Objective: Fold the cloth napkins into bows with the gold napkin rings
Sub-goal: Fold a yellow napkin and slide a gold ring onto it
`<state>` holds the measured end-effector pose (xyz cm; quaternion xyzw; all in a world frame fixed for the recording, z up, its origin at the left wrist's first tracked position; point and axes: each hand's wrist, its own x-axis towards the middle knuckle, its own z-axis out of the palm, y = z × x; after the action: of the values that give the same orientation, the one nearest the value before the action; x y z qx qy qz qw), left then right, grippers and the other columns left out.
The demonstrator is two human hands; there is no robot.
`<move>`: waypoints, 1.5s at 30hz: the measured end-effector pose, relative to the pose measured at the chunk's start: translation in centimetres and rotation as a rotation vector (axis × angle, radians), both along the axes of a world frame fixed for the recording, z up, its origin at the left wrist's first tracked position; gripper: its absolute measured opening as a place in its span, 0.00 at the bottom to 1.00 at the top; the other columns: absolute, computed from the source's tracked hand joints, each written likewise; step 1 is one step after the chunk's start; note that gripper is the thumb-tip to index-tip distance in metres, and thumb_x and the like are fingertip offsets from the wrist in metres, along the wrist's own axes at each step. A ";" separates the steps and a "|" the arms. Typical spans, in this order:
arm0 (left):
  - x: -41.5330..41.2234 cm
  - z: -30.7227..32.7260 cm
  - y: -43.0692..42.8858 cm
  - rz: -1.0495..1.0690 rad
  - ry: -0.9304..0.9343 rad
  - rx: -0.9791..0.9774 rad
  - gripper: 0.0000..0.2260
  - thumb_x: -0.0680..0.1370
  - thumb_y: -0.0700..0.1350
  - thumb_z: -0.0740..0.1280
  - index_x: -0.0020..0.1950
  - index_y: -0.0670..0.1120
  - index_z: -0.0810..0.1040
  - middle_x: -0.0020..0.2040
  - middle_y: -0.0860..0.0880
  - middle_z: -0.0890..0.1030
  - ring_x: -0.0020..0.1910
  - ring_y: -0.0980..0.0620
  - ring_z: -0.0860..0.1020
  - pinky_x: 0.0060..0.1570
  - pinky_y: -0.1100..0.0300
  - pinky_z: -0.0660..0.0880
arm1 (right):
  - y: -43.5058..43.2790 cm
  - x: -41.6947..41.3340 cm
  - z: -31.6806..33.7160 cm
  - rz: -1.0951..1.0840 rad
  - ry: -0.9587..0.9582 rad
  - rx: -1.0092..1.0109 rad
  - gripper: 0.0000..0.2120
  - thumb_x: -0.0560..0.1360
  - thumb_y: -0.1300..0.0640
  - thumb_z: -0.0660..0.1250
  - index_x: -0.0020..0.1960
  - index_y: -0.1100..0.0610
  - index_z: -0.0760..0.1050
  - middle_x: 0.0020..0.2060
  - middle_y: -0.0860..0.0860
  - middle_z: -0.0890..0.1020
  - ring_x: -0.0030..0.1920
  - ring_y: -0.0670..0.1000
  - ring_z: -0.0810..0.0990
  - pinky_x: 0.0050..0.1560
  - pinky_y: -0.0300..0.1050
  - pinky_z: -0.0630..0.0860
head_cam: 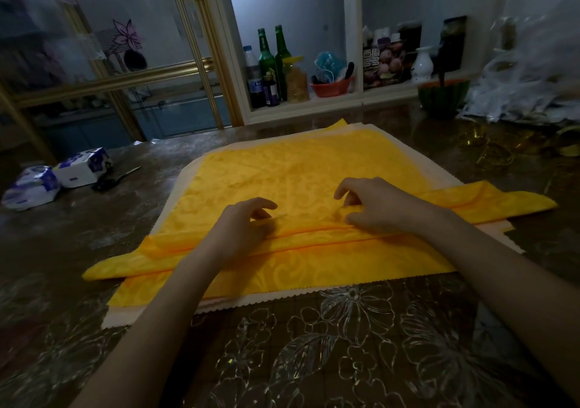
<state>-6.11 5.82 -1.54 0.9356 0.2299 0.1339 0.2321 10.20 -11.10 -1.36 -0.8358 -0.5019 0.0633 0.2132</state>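
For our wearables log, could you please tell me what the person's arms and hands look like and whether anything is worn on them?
The left forearm and right forearm are bare up to the frame's edge, with no sleeve in view. The left hand and right hand are ungloved; no ring, watch or bracelet shows on either, though the light is dim.

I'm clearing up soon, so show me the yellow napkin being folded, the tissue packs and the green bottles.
yellow napkin (314,244): head view, folded band, near its middle.
tissue packs (83,166): head view, top of the right pack.
green bottles (266,62): head view, body of the left bottle.
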 end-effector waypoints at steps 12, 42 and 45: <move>0.2 -0.3 -0.8 -0.098 0.133 0.114 0.06 0.75 0.45 0.68 0.49 0.52 0.74 0.55 0.51 0.72 0.59 0.49 0.70 0.60 0.49 0.69 | 0.2 -1.4 0.2 0.082 -0.383 -0.094 0.14 0.72 0.69 0.61 0.45 0.51 0.65 0.44 0.47 0.66 0.46 0.47 0.65 0.34 0.37 0.61; 4.2 -3.5 -4.4 -0.183 0.227 0.180 0.24 0.82 0.57 0.46 0.76 0.50 0.56 0.77 0.49 0.53 0.76 0.52 0.50 0.74 0.53 0.45 | -5.8 3.1 -3.6 -0.355 -0.164 -0.333 0.30 0.79 0.39 0.41 0.77 0.52 0.46 0.77 0.54 0.47 0.77 0.53 0.47 0.74 0.52 0.46; 4.1 -3.3 -4.2 -0.196 0.207 0.128 0.23 0.82 0.56 0.44 0.76 0.50 0.55 0.77 0.50 0.53 0.76 0.53 0.49 0.74 0.54 0.44 | -9.0 4.4 -3.4 -0.420 -0.129 -0.359 0.30 0.80 0.40 0.41 0.77 0.53 0.46 0.77 0.54 0.49 0.76 0.54 0.48 0.74 0.51 0.46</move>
<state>-1.97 1.63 -4.89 0.9753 0.1510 0.0280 0.1589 14.64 -20.05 -4.74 -0.9483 -0.3108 0.0525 0.0377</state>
